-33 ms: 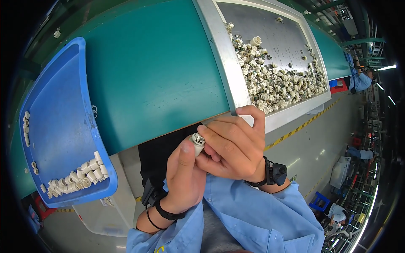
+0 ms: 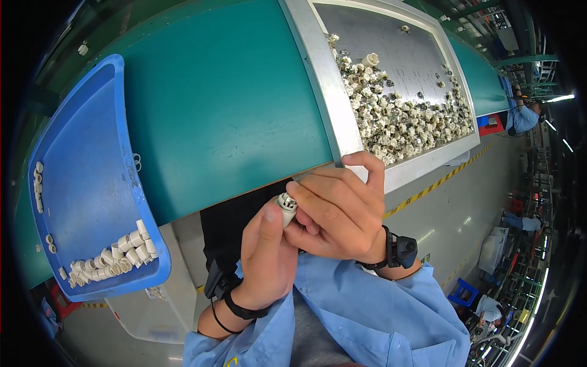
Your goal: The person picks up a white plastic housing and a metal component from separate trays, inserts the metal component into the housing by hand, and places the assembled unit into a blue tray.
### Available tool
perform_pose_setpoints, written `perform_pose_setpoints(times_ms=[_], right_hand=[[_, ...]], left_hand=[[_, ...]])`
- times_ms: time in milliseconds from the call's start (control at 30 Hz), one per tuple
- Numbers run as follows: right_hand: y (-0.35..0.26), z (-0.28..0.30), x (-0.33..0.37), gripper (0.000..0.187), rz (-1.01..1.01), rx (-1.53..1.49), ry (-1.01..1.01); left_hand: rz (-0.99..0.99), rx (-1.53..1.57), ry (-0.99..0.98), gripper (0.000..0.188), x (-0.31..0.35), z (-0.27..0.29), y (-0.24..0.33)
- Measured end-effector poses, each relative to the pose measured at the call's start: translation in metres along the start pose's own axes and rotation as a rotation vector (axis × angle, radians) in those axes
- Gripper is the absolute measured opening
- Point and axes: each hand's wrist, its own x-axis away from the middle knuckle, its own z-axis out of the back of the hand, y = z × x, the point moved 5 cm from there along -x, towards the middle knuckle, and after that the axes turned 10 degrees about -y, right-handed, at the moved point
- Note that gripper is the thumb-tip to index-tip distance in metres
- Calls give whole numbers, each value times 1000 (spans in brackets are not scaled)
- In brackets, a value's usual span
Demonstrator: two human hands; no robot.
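Observation:
My left hand (image 2: 269, 257) is closed round a small white lamp socket (image 2: 287, 219), thumb along its near side. Metal contacts show in the socket's upward-facing open end. From the right, my right hand (image 2: 336, 211) pinches at the rim of the same socket, its fingers curled and one bent finger raised near the tray's corner. Both hands are just in front of the table's edge. Part of the socket is hidden behind the fingers.
A blue tray (image 2: 127, 183) on the left holds several white cylindrical sleeves (image 2: 116, 260). A metal-framed tray (image 2: 333, 104) at the right holds a heap of small white and metal parts (image 2: 391, 119). Both rest on a green table (image 2: 226, 104). Other people are far right.

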Motion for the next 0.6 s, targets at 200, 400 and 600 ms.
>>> perform_pose_setpoints(times_ms=[200, 400, 600], right_hand=[[1, 8, -11, 30, -5, -58, -106], [2, 2, -9, 31, 4, -70, -179], [-3, -5, -4, 32, 9, -62, -218]], left_hand=[[-13, -81, -92, 43, 1, 1, 0], [3, -196, -24, 36, 5, 6, 0], [-1, -193, -40, 35, 9, 13, -2]])
